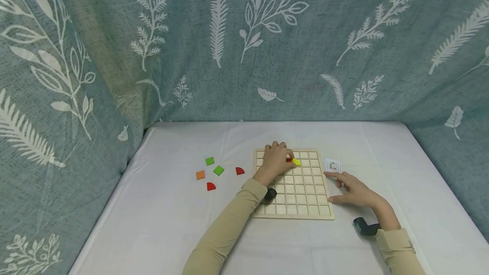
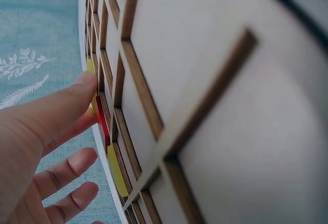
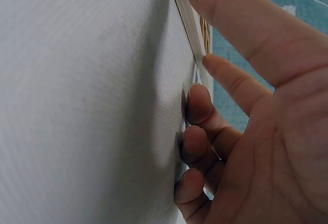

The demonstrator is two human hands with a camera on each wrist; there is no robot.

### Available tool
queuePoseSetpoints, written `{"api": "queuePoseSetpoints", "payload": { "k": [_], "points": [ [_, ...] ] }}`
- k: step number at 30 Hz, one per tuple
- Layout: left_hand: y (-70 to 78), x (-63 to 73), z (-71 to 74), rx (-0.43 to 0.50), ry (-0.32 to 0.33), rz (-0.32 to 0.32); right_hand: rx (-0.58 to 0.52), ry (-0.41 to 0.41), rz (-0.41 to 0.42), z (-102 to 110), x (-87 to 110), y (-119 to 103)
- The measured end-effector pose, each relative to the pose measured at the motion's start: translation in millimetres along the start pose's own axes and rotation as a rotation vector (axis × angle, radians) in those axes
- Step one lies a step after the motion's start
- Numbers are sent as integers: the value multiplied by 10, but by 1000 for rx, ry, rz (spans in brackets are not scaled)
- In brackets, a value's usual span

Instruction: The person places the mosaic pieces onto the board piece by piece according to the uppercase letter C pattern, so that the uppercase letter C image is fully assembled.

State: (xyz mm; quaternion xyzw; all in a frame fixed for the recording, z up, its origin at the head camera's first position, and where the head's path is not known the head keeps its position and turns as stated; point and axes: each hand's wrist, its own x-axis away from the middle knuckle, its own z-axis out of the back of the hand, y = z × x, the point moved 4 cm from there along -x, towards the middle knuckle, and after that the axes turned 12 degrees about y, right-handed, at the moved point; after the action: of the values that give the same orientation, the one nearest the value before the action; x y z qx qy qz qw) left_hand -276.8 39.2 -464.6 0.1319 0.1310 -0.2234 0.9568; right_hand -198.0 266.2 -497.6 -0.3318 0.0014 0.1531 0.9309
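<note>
In the head view, my left hand point(image 1: 273, 162) reaches over the upper part of a wooden grid board point(image 1: 294, 217). Its thumb and index finger pinch a small yellow tile point(image 1: 296, 162) lying in the grid. A red piece point(image 1: 289, 160) sits just left of that tile, partly hidden by the fingers. The left wrist view shows the red piece point(image 2: 103, 119) beside the thumb, with another yellow piece point(image 2: 117, 170) beyond it. My right hand point(image 1: 354, 191) touches the board's right edge with thumb and index fingertip, its other fingers loosely bent.
Left of the board lie two green squares point(image 1: 210, 161), an orange square point(image 1: 200, 175) and two red quarter-round pieces point(image 1: 240, 171). A small printed pattern card point(image 1: 333, 165) lies just past the board's right edge. A patterned curtain point(image 1: 244, 75) hangs behind the white-covered table point(image 1: 160, 232).
</note>
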Motion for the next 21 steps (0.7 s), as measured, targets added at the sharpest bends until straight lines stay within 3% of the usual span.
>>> {"api": "queuePoseSetpoints", "payload": {
  "k": [9, 21],
  "points": [
    [-19, 30, 29, 32, -24, -4, -7, -3, 10, -12, 7, 2],
    [-131, 145, 97, 114, 13, 22, -9, -1, 39, 9, 8, -17]
  ]
}}
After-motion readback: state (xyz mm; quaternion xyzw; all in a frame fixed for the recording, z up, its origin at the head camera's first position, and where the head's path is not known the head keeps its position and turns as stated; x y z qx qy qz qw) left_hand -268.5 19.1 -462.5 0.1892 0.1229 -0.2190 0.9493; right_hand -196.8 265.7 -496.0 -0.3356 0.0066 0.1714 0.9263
